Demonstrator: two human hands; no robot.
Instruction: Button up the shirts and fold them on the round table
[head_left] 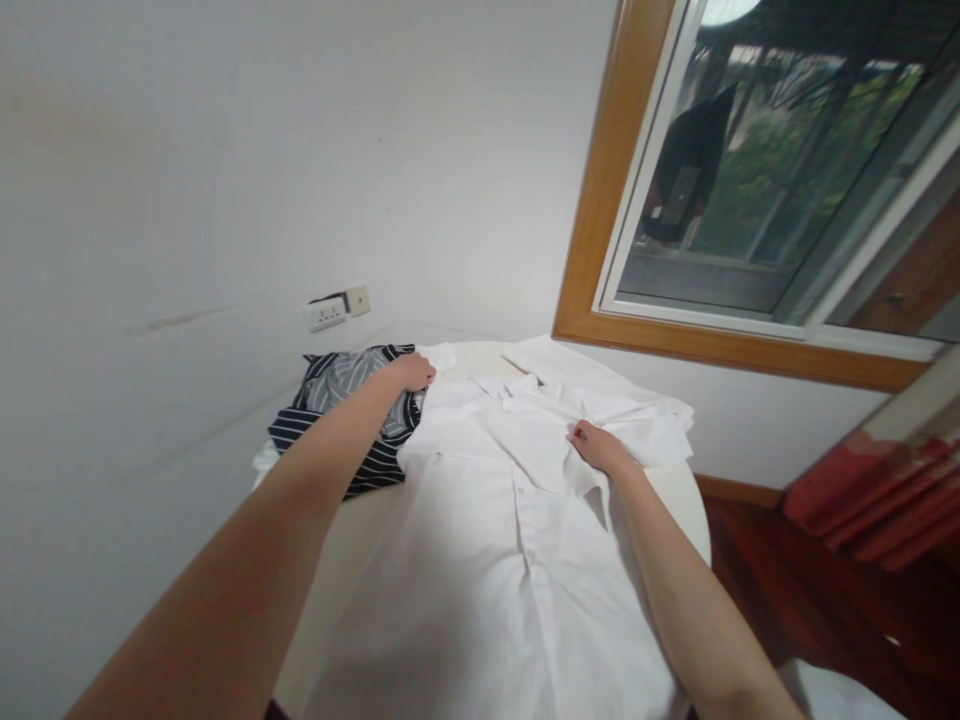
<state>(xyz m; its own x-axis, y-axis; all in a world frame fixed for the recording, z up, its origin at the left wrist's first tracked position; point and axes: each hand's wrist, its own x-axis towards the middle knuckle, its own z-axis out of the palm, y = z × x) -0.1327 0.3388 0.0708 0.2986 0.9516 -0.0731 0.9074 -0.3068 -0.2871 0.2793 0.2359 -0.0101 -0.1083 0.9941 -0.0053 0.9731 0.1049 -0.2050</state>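
A white button-up shirt (495,520) lies spread over a round white table (352,540), collar at the far end. My left hand (411,373) reaches far forward and grips the shirt's left shoulder edge, fingers curled, right beside a black-and-white striped garment (341,420). My right hand (596,447) rests on the shirt's right chest area, fingers pinching a fold of the fabric. The shirt's right sleeve (637,420) is bunched at the far right of the table.
A white wall with a power socket (328,313) stands behind the table. A wood-framed window (750,190) is at the upper right. Dark wooden floor (810,590) and a red cloth (877,500) lie to the right.
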